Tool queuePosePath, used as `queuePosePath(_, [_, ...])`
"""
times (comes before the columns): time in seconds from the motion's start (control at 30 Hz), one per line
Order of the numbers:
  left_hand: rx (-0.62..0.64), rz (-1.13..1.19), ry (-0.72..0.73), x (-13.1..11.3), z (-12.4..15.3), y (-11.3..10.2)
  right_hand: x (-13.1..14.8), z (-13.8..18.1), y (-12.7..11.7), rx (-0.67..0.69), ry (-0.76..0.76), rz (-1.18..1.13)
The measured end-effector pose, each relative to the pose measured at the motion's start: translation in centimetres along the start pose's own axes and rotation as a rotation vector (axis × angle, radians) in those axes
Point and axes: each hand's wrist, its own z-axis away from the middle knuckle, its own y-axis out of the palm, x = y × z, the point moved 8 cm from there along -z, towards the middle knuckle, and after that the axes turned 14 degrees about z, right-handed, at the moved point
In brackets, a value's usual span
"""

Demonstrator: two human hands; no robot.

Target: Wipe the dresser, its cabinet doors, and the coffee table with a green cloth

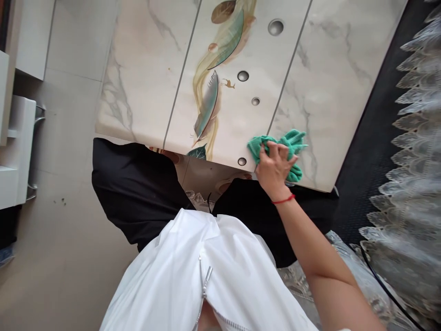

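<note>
My right hand (274, 166) presses a crumpled green cloth (292, 142) against the near edge of a marble-patterned table top (148, 78) with feather and leaf prints down its middle. The fingers are curled over the cloth. A red string circles my right wrist. My left hand is out of view. My white zipped top and black trousers fill the lower middle of the view.
Pale floor tiles (62, 193) lie on the left, with white furniture (15, 147) at the left edge. A dark rug (372, 151) runs along the table's right side. White lace fabric (413, 138) hangs at the right edge.
</note>
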Motion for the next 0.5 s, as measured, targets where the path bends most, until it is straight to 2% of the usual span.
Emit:
queuePosePath(0.07, [-0.219, -0.144, -0.129, 1.6, -2.2, -1.7, 4.4, -2.7, -1.6, -0.038, -0.105, -0.015])
queuePosePath(0.1, [-0.379, -0.128, -0.15, 1.7, -3.6, -3.2, 6.4, -4.0, -2.5, -0.061, -0.16, -0.025])
queuePosePath(0.13, [-0.564, -0.027, -0.109, 0.9, -4.9, -5.0, 8.1, -5.1, -3.2, -0.086, -0.21, -0.034])
queuePosePath(0.17, [-0.759, 0.144, 0.0, -0.5, -5.9, -7.0, 9.0, -5.8, -3.8, -0.109, -0.254, -0.041])
queuePosePath(0.2, [-0.928, 0.353, 0.17, -2.6, -6.4, -9.1, 9.3, -6.0, -4.1, -0.125, -0.297, -0.044])
queuePosePath(0.23, [-1.065, 0.609, 0.412, -5.2, -6.3, -11.1, 8.9, -5.7, -4.0, -0.13, -0.339, -0.044])
queuePosePath(0.27, [-1.024, 0.779, 0.644, -8.8, -6.5, -12.6, 7.9, -4.8, -3.8, -0.132, -0.371, -0.041])
queuePosePath(0.3, [-0.91, 0.893, 0.855, -12.8, -6.3, -13.7, 6.4, -3.6, -3.3, -0.138, -0.397, -0.037])
queuePosePath(0.37, [-0.59, 1.033, 1.277, -21.1, -4.0, -15.0, 3.3, -0.7, -2.3, -0.158, -0.431, -0.021])
queuePosePath(0.43, [-0.345, 0.952, 1.734, -27.4, 0.6, -14.4, 1.4, 1.4, -1.3, -0.198, -0.463, -0.003])
queuePosePath(0.5, [-0.174, 0.749, 2.069, -30.6, 4.4, -11.8, 1.4, 1.1, -0.7, -0.228, -0.499, 0.013])
